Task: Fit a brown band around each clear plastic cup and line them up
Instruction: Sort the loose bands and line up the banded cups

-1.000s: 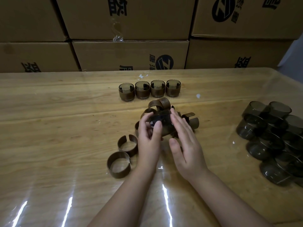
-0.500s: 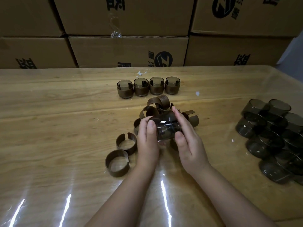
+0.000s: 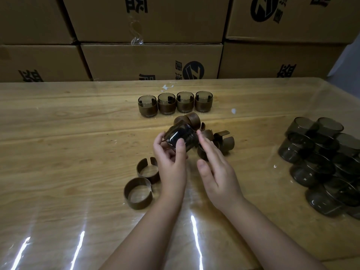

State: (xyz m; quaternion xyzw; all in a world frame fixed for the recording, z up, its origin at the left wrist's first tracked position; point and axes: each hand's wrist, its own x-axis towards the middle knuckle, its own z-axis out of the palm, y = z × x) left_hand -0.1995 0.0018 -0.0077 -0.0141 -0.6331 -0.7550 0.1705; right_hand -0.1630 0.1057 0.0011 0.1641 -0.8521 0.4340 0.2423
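Holding: the left hand [image 3: 171,158] grips the held cup [image 3: 180,136], with the thumb across its near wall and the fingers curled round its far left side.
Held cup: smoky clear plastic, tilted and lifted off the table [image 3: 58,145], just in front of the heap of bands. The glare makes it look dark, so I cannot tell whether a band sits on it.
Other hand: the right hand [image 3: 216,170] is wide and holds nothing. Its fingers are straight and the thumb is spread away from them. The fingertips [image 3: 200,134] are right at the cup's right side, but contact is not clear.
Finished row: four banded cups [image 3: 185,102] stand upright side by side at the back of the table, touching or nearly so.
Heap of bands [image 3: 224,141]: brown split rings are piled beyond the hands, partly hidden by them.
Two loose bands [image 3: 138,192]: these lie flat on the table just left of the left wrist, one behind the other, with their gaps showing.
Bare cups [image 3: 321,158]: a dark cluster sits at the right edge, well apart from the hands.
Backdrop: printed cardboard boxes [image 3: 152,61] are stacked behind the table.
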